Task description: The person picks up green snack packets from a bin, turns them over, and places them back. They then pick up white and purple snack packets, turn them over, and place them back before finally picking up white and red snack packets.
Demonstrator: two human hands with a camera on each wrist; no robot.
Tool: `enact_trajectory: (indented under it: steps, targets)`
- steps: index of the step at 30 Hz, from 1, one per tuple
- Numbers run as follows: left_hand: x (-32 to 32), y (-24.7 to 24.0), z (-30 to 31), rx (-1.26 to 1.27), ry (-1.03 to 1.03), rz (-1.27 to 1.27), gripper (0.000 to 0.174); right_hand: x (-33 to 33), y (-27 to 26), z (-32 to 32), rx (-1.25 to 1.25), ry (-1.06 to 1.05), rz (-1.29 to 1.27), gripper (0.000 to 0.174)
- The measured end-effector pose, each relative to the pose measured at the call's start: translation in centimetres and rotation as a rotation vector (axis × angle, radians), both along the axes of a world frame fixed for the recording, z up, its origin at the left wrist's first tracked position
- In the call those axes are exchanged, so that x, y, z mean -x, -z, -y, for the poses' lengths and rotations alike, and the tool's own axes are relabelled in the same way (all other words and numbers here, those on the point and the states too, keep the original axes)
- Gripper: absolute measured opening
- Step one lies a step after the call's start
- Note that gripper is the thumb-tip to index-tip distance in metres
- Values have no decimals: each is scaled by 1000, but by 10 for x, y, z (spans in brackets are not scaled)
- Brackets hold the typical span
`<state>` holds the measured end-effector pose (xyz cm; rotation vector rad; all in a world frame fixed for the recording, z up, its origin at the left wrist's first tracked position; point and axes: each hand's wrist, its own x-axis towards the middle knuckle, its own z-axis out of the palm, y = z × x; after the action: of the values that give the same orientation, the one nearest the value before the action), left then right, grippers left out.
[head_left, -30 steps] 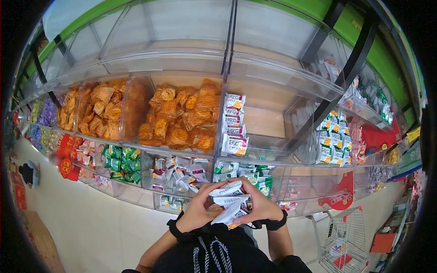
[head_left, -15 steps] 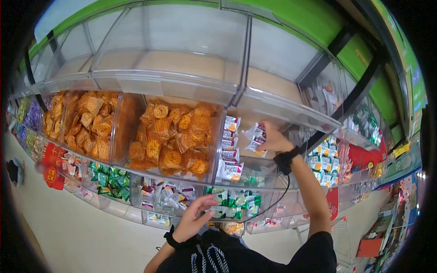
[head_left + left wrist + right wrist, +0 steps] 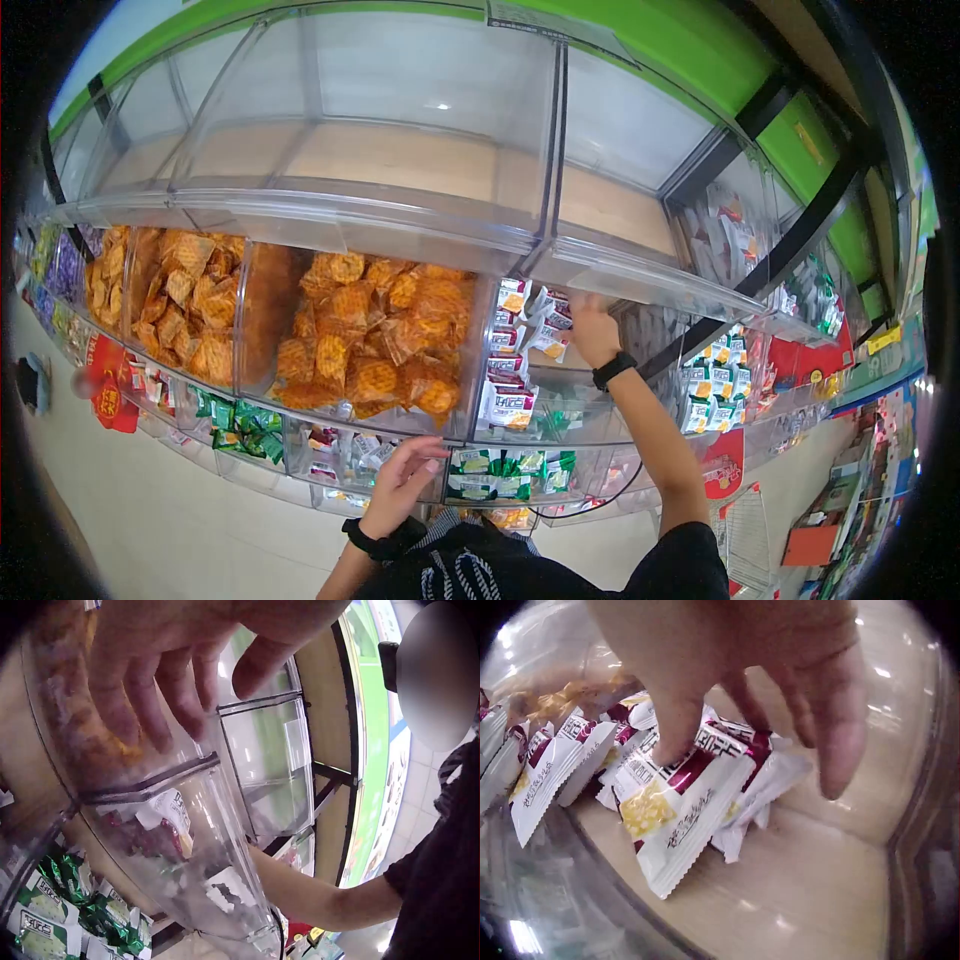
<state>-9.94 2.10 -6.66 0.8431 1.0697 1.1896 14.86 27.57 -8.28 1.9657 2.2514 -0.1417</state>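
Note:
My right hand (image 3: 598,335) reaches into a clear bin, over a small group of white-and-maroon snack packets (image 3: 686,810). In the right wrist view one digit touches the front packet, and the other fingers are spread behind and to the right. Left of this group stands a row of matching packets (image 3: 508,403), one behind another along the bin's side wall. My left hand (image 3: 398,488) hangs near the front edge of the bins, fingers loosely bent and holding nothing. In the left wrist view its fingers (image 3: 176,690) overlap the clear bin wall.
Orange-brown wrapped snacks (image 3: 375,335) fill the bins to the left. Green-and-white packets (image 3: 505,470) lie in the lower bin. A clear upper bin wall (image 3: 400,215) and a dark diagonal bar (image 3: 690,345) stand around the right arm. A wire cart (image 3: 745,535) is at lower right.
Both hands held packets before my body at first. My right hand then carried packets into the bin, where they now stand beside the row, its fingers spread. The left hand came away without any.

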Motion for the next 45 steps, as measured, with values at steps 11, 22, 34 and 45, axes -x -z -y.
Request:
enact_trajectory:
  steps: [11, 22, 34, 45]
  targets:
    - [-22, -4, 12, -30, 86, -45, 29, -4, 48, -8, -65, -287, -944, 57]
    - [-28, 0, 31, -33, 51, -11, 28, 8, 41, 3, -145, -236, -513, 47]
    - [39, 49, 74, 136, -323, -52, 23, 6, 72, -29, -132, -493, -63, 54]
    - [108, 139, 90, 72, -380, -260, 22, 47, -70, 66, 73, -394, -318, 45]
